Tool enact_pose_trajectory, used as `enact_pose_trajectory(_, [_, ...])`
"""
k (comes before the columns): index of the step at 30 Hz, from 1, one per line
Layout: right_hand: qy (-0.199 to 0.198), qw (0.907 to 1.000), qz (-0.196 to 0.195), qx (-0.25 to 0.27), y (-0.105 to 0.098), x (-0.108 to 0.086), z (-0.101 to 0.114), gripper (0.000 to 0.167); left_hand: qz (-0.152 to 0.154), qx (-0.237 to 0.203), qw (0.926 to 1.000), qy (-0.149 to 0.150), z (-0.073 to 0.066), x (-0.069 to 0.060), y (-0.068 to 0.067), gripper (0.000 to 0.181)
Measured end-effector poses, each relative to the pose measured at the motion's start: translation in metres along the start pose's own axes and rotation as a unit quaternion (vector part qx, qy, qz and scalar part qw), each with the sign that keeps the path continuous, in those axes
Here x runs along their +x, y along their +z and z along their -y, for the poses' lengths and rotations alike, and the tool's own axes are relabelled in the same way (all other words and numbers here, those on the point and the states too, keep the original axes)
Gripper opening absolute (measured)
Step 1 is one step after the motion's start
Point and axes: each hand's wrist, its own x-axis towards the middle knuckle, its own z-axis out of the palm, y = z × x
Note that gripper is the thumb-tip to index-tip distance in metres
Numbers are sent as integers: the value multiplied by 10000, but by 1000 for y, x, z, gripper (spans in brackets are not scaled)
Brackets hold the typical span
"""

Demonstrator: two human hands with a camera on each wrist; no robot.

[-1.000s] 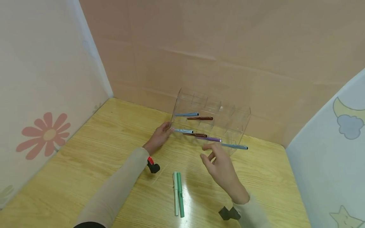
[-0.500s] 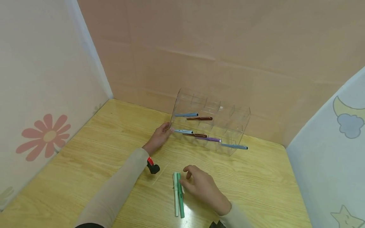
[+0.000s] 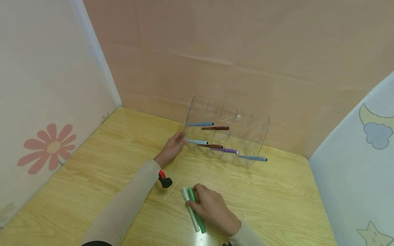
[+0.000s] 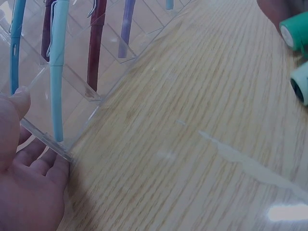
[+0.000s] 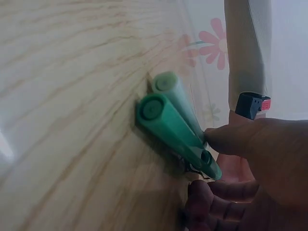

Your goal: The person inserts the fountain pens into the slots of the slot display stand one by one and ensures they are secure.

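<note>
My left hand (image 3: 170,148) grips the lower left side of a clear pen rack (image 3: 229,136), thumb and fingers on either side of its edge. Several capped pens lie in the rack, among them a light blue pen (image 4: 57,62), a dark red pen (image 4: 96,48) and a purple pen (image 3: 227,150). Nearer to me on the table, my right hand (image 3: 215,208) holds two pens side by side. Its thumb presses the pale green pen (image 3: 193,216), while curled fingers are against the darker green pen (image 3: 200,223). Part of the green pen is hidden by the hand.
The wooden table (image 3: 277,198) backs onto a plain brown wall covering (image 3: 246,51). A flower-patterned panel (image 3: 37,85) stands at the left, and one with moon and star drawings (image 3: 354,171) at the right. Upper rack slots hold no pens.
My right hand has come down from the rack to the two green pens and taken hold of them. The pens have turned slightly. My left hand stays on the rack.
</note>
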Motion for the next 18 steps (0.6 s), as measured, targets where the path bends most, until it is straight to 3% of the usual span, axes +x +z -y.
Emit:
enact_pose_trajectory(12, [-101,9999,62,-102,3,2,9,41,17,52,10000,-1,-1,-1,1,61])
enact_pose_trajectory(18, [92,9997,180,134,2,1,11,37,38,-25,10000,-27,0,-1,1,63])
